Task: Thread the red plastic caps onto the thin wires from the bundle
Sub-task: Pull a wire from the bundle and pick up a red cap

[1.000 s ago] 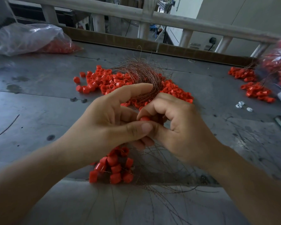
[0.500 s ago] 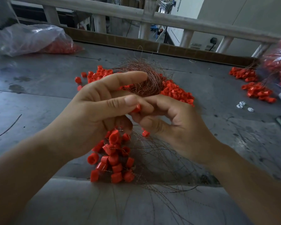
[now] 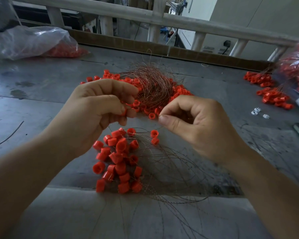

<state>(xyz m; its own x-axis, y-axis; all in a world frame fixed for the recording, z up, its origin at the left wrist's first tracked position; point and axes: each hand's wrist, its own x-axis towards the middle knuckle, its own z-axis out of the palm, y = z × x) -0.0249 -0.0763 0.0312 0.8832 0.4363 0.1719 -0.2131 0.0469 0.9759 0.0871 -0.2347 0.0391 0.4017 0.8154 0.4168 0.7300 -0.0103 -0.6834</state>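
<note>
A red cap [image 3: 125, 110] is pinched in the curled fingers of the raised left hand [image 3: 97, 109], and a thin wire [image 3: 140, 129] is nipped between thumb and forefinger of the right hand [image 3: 197, 121]; the wire bundle [image 3: 152, 87] is seen just beyond on the tabletop [image 3: 41, 104].

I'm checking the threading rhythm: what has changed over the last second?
The left hand and right hand, pressed together a second ago, have drawn apart sideways. The left holds a red cap; the right pinches a thin wire. The wire bundle and loose caps around it stayed put.
</note>
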